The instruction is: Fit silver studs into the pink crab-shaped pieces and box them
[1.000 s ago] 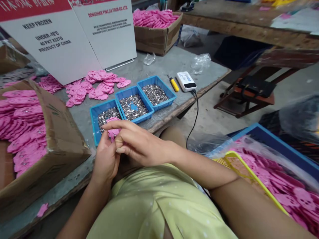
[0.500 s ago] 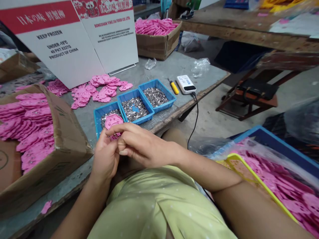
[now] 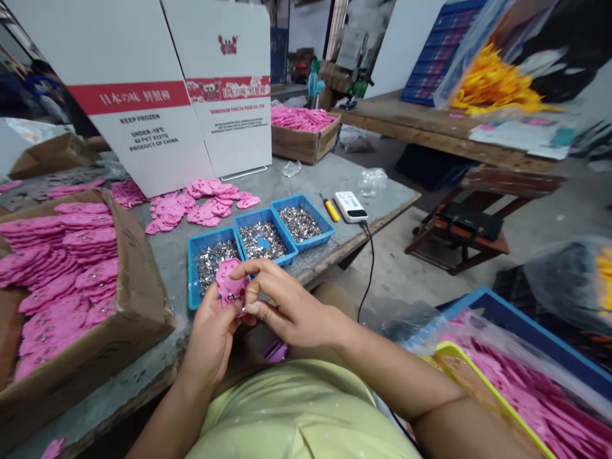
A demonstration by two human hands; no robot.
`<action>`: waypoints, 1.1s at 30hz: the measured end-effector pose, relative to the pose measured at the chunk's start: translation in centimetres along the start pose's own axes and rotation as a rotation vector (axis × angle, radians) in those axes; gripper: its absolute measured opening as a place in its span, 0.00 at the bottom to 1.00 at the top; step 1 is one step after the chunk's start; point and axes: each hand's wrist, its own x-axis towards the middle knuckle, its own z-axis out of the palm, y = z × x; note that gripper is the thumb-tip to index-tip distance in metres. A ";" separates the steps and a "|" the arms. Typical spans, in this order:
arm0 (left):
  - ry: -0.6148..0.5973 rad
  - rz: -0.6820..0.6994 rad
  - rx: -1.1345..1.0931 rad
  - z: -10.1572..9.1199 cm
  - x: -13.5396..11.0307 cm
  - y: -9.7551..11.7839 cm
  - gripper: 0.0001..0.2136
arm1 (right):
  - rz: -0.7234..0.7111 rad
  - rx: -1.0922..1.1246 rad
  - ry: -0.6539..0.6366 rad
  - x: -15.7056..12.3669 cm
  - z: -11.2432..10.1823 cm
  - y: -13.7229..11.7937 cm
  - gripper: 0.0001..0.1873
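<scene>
A flat pink plastic piece with raised studs and a small shiny metal part on it is gripped by my left hand, thumb on its lower edge. My right hand is bent over the piece's right side, index finger on its face and thumb near its lower edge. Its fingertips are pinched; whether a tiny metal part is between them I cannot make out. Just beyond the hands stand three blue trays of small metal parts: the left tray, the middle tray and the right tray.
At left stands a cardboard box of pink pieces; more pink pieces lie before a white carton. A yellow screwdriver and a white device with a cable sit at right. A yellow basket holds pink pieces at lower right.
The head view has tilted up, so the scene sits lower. More of the pink piece's face shows now, and my right fingers have opened slightly from their bunched pose over it.
</scene>
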 end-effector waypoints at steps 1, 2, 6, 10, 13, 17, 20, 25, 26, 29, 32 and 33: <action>0.006 -0.001 0.005 -0.2 0.0 0.0 0.26 | 0.007 -0.001 -0.005 0.1 0.1 0.1 0.06; 0.006 -0.003 0.013 -0.4 0.0 -0.1 0.26 | 0.017 -0.005 -0.008 0.1 0.1 0.1 0.07; -0.014 -0.002 0.040 -1.2 0.5 -0.6 0.27 | 0.064 -0.019 -0.003 -0.3 -0.2 0.4 0.07; -0.025 -0.005 0.078 -1.1 0.7 -0.7 0.25 | 0.099 -0.027 0.140 -1.2 -1.5 0.6 0.06; 0.009 0.017 0.081 -0.5 0.5 -0.6 0.23 | 0.095 -0.082 0.527 -1.8 -2.6 0.6 0.06; 0.022 0.019 0.063 -0.2 0.5 -0.5 0.24 | 0.029 -0.214 0.686 -2.4 -3.0 0.5 0.06; -0.014 0.018 0.086 -0.3 0.9 -0.3 0.23 | 0.045 -0.246 0.608 -2.4 -2.8 0.4 0.05; -0.084 0.047 0.102 -0.4 1.1 0.3 0.21 | 0.171 -0.218 0.578 -2.1 -2.5 0.4 0.06; -0.091 0.060 0.093 -0.2 1.0 0.2 0.20 | 0.209 -0.203 0.550 -2.0 -2.4 0.4 0.06; -0.118 0.091 0.068 0.3 0.6 -0.2 0.19 | 0.317 -0.126 0.433 -1.6 -2.2 0.7 0.08; -0.148 0.111 0.073 0.5 0.3 -0.8 0.23 | 0.390 -0.067 0.334 -1.3 -1.8 1.2 0.08; -0.154 0.115 0.080 0.5 0.2 -0.9 0.24 | 0.404 -0.054 0.310 -1.2 -1.6 1.2 0.09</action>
